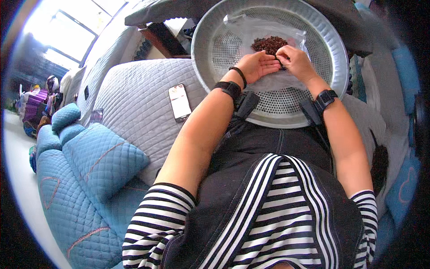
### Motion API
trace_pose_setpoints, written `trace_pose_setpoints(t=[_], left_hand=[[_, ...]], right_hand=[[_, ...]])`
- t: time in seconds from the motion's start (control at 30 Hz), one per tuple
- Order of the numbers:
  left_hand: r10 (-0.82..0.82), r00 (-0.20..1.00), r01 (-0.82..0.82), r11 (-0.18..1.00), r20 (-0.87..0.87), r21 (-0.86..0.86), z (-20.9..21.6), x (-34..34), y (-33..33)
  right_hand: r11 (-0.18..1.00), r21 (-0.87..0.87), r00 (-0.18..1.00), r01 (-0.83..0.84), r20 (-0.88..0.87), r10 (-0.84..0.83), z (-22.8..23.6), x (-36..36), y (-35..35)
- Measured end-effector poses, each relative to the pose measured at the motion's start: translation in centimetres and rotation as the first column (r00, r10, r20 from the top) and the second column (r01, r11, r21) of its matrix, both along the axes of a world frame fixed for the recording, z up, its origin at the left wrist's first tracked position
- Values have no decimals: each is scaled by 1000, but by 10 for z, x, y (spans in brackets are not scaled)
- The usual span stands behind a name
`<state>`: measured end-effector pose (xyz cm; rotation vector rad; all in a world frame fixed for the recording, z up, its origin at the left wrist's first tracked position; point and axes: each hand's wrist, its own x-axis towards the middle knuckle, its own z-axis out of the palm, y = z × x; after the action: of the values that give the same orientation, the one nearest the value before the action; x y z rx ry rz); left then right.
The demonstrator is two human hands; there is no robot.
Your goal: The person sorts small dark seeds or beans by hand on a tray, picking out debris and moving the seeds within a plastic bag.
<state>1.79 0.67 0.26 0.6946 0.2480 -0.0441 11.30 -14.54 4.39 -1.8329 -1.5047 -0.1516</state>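
A round perforated metal tray (339, 58) sits in front of my lap, with a clear plastic sheet or bag (291, 33) spread inside it. On the plastic lies a heap of small dark reddish-brown pieces (268, 44), too small to name. Just below the heap, my left hand (256, 67) is palm up with its fingers stretched out flat. My right hand (295, 62) is closed in a pinch above the left fingertips. Whatever lies between its fingers is too small to make out.
A phone with a lit screen (180, 102) lies on the grey quilted cover (134, 85) to my left. Blue quilted cushions (101, 157) are piled at the lower left. Black devices are strapped to both wrists. A window (71, 33) is at the far left.
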Motion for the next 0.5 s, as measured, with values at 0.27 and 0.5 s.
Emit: trace_pose_setpoints(t=[0.27,0.5], left_hand=[[47,999,-47,998,-16,-48,5,-1,-4],[100,995,-100,994,-23,-32,11,-5,2]], right_hand=[[985,37,983,-171,73,168,-9,9,-1],[985,-71,981,160,120,-150,-29,36,-13]])
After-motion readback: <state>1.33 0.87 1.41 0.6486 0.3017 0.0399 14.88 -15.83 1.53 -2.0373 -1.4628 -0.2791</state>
